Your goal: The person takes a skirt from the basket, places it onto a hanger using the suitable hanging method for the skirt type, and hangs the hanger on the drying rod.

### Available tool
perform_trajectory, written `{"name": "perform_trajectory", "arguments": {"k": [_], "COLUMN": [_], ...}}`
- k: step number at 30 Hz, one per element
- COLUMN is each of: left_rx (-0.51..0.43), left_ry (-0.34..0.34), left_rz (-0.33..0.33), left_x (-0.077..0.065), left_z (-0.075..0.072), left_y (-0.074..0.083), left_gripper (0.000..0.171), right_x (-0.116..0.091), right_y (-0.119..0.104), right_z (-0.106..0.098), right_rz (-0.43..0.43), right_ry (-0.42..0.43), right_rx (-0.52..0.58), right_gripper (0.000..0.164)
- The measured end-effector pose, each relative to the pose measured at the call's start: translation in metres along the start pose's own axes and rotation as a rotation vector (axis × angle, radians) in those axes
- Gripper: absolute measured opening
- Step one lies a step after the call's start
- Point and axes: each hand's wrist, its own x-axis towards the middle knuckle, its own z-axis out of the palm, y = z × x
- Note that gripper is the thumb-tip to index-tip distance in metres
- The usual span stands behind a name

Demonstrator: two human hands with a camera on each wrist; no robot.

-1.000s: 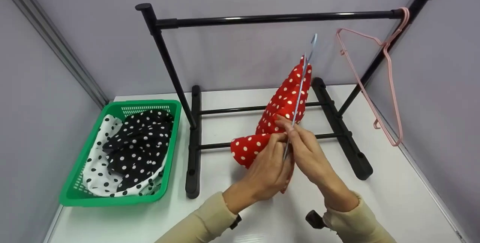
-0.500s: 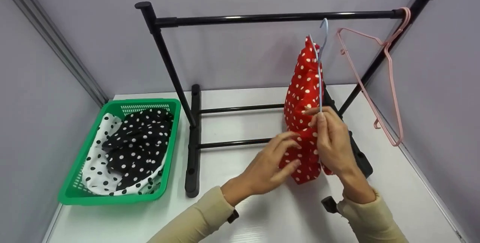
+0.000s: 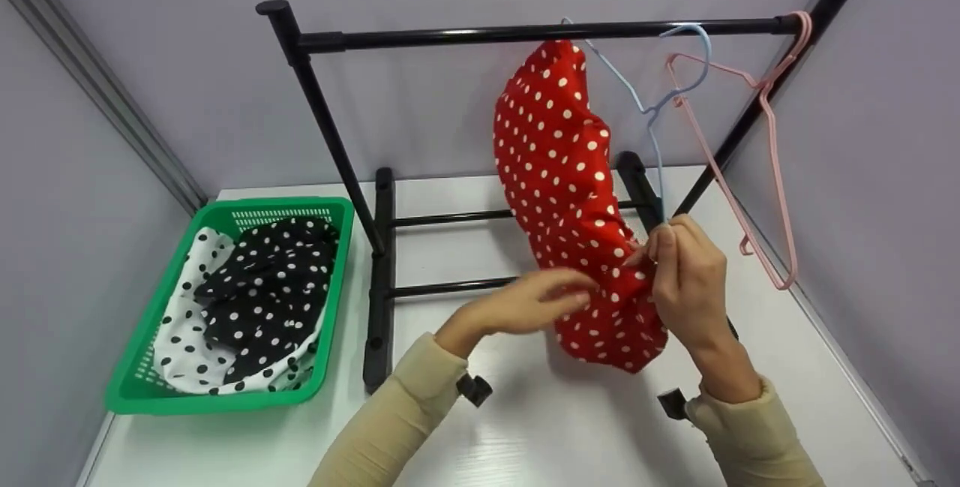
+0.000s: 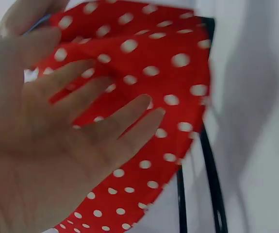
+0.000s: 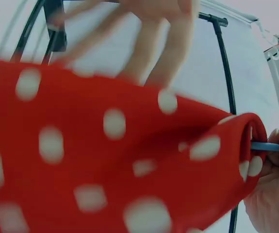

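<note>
A light-blue clothes hanger (image 3: 654, 127) carries a red garment (image 3: 555, 149) with white polka dots. My right hand (image 3: 688, 281) grips the near end of the hanger, and its fingers are right at the garment's edge. In the right wrist view, the blue bar (image 5: 265, 146) runs from the garment's opening into the right hand (image 5: 275, 187). The hanger's hook overlaps the black rail (image 3: 480, 37) in the head view. My left hand (image 3: 529, 301) is beside the garment's lower part, fingers extended. In the left wrist view, its fingers (image 4: 129, 116) lie over the dotted cloth.
A black rack stands on the white table (image 3: 480, 434), its right post (image 3: 739, 123) bearing a pink hanger (image 3: 776, 164). At left, a green basket (image 3: 225, 401) holds black dotted cloth (image 3: 274, 284) and white dotted cloth (image 3: 187, 337).
The right hand has moved right and the hanger has risen to the rail. Turned from edge-on, the garment now shows its broad side. The left hand has come away from the hanger.
</note>
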Motion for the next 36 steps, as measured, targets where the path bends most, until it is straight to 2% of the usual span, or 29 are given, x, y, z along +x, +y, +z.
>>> {"name": "perform_trajectory", "arguments": {"k": [2,4,6,8,9,13,15,18,21,24,27,29,32,36], "left_rx": [-0.075,-0.099,-0.059,-0.005,-0.010,-0.039,-0.045,-0.062,-0.117,-0.198,-0.275,-0.301,-0.302,-0.264], "left_ry": [0.196,0.382,0.499,0.562,0.587,0.666,0.723,0.803,0.839,0.864,0.898,0.901,0.857,0.716], "left_rz": [-0.062,-0.133,-0.197,-0.233,-0.239,-0.195,-0.183,-0.181,-0.155,-0.116,-0.085,-0.072,-0.046,0.023], "left_x": [0.009,0.020,0.030,0.040,0.044,0.054,0.057,0.060,0.061,0.061,0.062,0.062,0.063,0.061], "left_z": [-0.011,-0.017,-0.019,-0.017,-0.015,-0.010,-0.011,-0.013,-0.015,-0.014,-0.015,-0.015,-0.014,-0.001], "left_y": [0.005,0.011,0.016,0.017,0.017,0.010,0.007,0.004,0.004,0.006,0.009,0.012,0.016,0.017], "left_gripper": [0.043,0.054,0.061,0.058,0.051,0.018,0.013,0.015,0.016,0.014,0.011,0.010,0.014,0.035], "right_x": [-0.003,-0.006,-0.009,-0.010,-0.011,-0.014,-0.015,-0.020,-0.025,-0.034,-0.037,-0.037,-0.032,-0.024], "right_y": [0.000,-0.001,-0.005,-0.009,-0.011,-0.020,-0.023,-0.029,-0.035,-0.040,-0.042,-0.041,-0.036,-0.030], "right_z": [0.003,0.008,0.015,0.021,0.024,0.030,0.031,0.030,0.029,0.028,0.028,0.028,0.028,0.022], "right_rz": [-0.006,-0.001,-0.011,-0.028,-0.037,-0.047,-0.017,0.065,0.169,0.239,0.259,0.236,0.180,0.148], "right_ry": [-0.010,-0.028,-0.059,-0.097,-0.114,-0.168,-0.182,-0.187,-0.192,-0.160,-0.090,-0.023,0.082,0.181], "right_rx": [0.007,0.027,0.048,0.064,0.073,0.095,0.094,0.040,-0.031,-0.070,-0.056,-0.032,-0.013,-0.061], "right_gripper": [0.027,0.027,0.028,0.029,0.029,0.030,0.029,0.027,0.023,0.020,0.019,0.020,0.023,0.024]}}
